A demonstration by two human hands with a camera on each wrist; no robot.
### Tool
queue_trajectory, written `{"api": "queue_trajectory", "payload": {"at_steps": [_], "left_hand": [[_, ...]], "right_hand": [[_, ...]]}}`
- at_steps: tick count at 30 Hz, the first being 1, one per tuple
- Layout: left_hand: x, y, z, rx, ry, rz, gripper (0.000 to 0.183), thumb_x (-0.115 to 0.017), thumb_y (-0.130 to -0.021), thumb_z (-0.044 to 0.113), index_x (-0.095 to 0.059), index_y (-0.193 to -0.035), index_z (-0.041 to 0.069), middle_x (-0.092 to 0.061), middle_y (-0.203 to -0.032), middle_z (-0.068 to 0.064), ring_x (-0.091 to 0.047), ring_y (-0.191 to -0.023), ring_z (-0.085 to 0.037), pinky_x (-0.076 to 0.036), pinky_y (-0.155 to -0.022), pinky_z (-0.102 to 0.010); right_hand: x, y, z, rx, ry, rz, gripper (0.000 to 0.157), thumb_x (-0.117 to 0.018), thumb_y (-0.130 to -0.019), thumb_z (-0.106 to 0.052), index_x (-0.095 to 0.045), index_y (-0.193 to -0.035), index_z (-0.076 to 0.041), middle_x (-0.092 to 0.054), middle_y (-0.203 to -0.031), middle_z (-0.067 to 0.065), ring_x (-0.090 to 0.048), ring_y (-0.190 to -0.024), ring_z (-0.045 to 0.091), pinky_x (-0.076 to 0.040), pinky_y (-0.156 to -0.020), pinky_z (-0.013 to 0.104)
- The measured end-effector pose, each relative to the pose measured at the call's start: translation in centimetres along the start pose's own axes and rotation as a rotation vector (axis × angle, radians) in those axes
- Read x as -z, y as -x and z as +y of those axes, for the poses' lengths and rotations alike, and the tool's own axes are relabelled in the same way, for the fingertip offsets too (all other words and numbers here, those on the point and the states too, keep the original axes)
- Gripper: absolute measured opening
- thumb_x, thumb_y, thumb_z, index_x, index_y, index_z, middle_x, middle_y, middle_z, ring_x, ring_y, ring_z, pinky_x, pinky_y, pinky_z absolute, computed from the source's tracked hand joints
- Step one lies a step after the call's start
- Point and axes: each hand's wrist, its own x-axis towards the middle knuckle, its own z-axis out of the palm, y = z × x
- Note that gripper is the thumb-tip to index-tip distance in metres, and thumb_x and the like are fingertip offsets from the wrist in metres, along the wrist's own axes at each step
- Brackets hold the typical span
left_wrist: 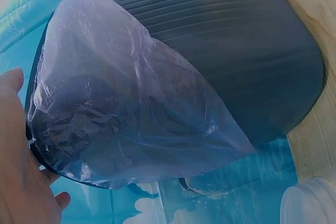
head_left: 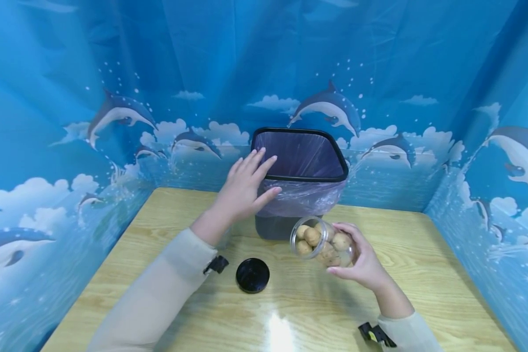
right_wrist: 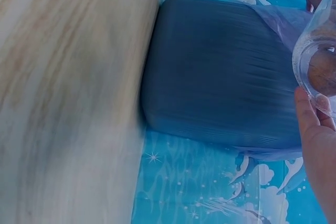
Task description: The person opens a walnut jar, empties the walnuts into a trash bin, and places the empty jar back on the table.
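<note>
My right hand (head_left: 358,256) grips a clear jar (head_left: 342,256) by its base end, tipped sideways in front of the bin. Round tan pieces (head_left: 312,236), like walnuts or small potatoes, fill much of it; its uncovered mouth faces left. My left hand (head_left: 246,188) has its fingers extended at the left rim of a dark bin (head_left: 277,227). In the left wrist view, that hand (left_wrist: 26,156) lies beside the rim; whether it touches is unclear. A translucent purple bag (left_wrist: 121,93) lines the bin and folds over its outside.
A round black lid (head_left: 253,275) lies on the wooden table (head_left: 193,313), left of the jar. Partly hidden behind my left forearm is another clear container (left_wrist: 310,203), left of the bin. A blue dolphin-print curtain (head_left: 202,58) surrounds the table's back and sides.
</note>
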Motion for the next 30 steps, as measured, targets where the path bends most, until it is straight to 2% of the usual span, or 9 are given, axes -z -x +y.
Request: {"api": "queue_trajectory", "payload": {"at_steps": [9, 14, 23, 30], "left_hand": [[-0.1, -0.1, 0.2, 0.021, -0.026, -0.042, 0.074, -0.023, -0.087, 0.07, -0.008, -0.148, 0.032, -0.005, -0.154, 0.001, 0.001, -0.141, -0.021, -0.001, -0.11, -0.048], [0.1, -0.1, 0.3, 0.041, -0.011, -0.058, 0.075, -0.023, -0.086, 0.072, -0.012, -0.148, 0.031, -0.007, -0.154, 0.0, 0.003, -0.141, -0.02, -0.002, -0.11, -0.049], [0.4, 0.0, 0.3, 0.035, 0.014, -0.068, 0.076, -0.026, -0.085, 0.072, -0.014, -0.148, 0.031, -0.01, -0.154, -0.002, 0.003, -0.141, -0.021, -0.004, -0.11, -0.051], [0.5, 0.0, 0.3, 0.039, 0.016, -0.073, 0.076, -0.027, -0.085, 0.072, -0.013, -0.148, 0.031, -0.009, -0.154, -0.002, 0.002, -0.141, -0.021, -0.004, -0.11, -0.051]], "right_hand": [[0.9, -0.3, -0.9, 0.017, 0.003, 0.052, 0.095, -0.073, -0.049, 0.026, -0.031, -0.134, 0.011, -0.042, -0.129, 0.013, -0.048, -0.112, 0.018, -0.044, -0.09, 0.024], [1.7, -0.8, -1.1, 0.049, -0.006, 0.07, 0.095, -0.069, -0.048, 0.03, -0.03, -0.133, 0.013, -0.044, -0.128, 0.011, -0.048, -0.111, 0.017, -0.045, -0.088, 0.023], [4.0, -2.1, -2.8, 0.077, -0.055, 0.123, 0.095, -0.061, -0.049, 0.036, -0.03, -0.135, 0.01, -0.044, -0.129, 0.013, -0.048, -0.111, 0.019, -0.049, -0.082, 0.023], [5.7, -3.7, -3.8, 0.112, -0.035, 0.155, 0.094, -0.058, -0.051, 0.038, -0.031, -0.135, 0.01, -0.042, -0.131, 0.015, -0.046, -0.113, 0.021, -0.049, -0.08, 0.022]]}}
